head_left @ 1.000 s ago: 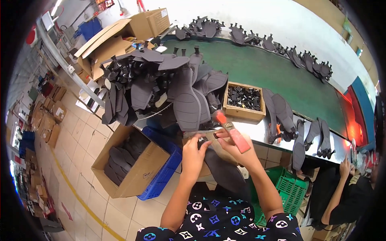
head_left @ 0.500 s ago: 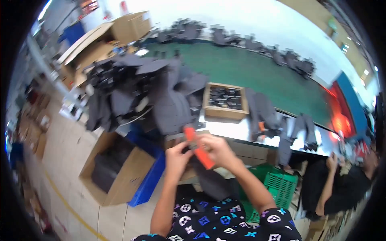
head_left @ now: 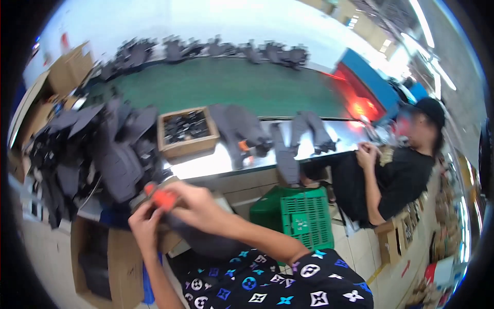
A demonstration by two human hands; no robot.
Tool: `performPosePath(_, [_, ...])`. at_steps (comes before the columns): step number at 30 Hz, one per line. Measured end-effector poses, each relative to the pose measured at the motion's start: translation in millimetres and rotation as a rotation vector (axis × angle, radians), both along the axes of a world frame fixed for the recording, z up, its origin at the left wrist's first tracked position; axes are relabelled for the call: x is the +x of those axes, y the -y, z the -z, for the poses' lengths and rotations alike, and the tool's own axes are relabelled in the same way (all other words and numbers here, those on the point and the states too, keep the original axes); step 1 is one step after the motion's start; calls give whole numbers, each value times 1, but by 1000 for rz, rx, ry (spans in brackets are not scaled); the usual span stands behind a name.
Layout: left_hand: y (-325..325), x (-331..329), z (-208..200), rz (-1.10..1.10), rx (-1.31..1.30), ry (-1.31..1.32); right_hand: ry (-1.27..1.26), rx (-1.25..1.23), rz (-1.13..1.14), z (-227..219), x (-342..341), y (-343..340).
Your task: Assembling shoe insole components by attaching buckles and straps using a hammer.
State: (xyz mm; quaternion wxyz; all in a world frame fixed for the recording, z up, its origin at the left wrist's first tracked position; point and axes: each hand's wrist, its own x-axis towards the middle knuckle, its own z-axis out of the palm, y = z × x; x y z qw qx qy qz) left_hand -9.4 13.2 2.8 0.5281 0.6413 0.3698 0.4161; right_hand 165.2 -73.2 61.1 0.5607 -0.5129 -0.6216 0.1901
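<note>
Motion blurs an orange tool (head_left: 163,199) with a dark middle; its exact kind cannot be made out. My right hand (head_left: 203,210) is closed around it. My left hand (head_left: 145,222) is closed in a pinch just beside the tool, and what its fingertips hold is hidden by blur. Below both hands a dark grey flat piece (head_left: 208,241) slants down toward my lap, its upper end hidden behind my fingers. To the left, many similar grey shaped pieces (head_left: 116,165) lie heaped over the table edge. A wooden box (head_left: 190,148) of small black parts stands just beyond my hands.
A green conveyor belt (head_left: 221,85) runs behind the metal table (head_left: 206,165). Under the table's edge stands a green plastic crate (head_left: 303,219). A cardboard box (head_left: 126,262) is at lower left. One person in black (head_left: 396,180) works at the right.
My view has swung to the right, so the table and belt appear shifted left and the co-worker shows more fully. Both hands stay together at the orange tool.
</note>
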Motion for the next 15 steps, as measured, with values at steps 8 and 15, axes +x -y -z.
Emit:
performPosePath(8, [-3, 14, 26, 57, -87, 90, 331, 29, 29, -37, 0, 58])
performPosePath(15, [5, 9, 2, 62, -11, 60, 409, -112, 31, -59, 0, 50])
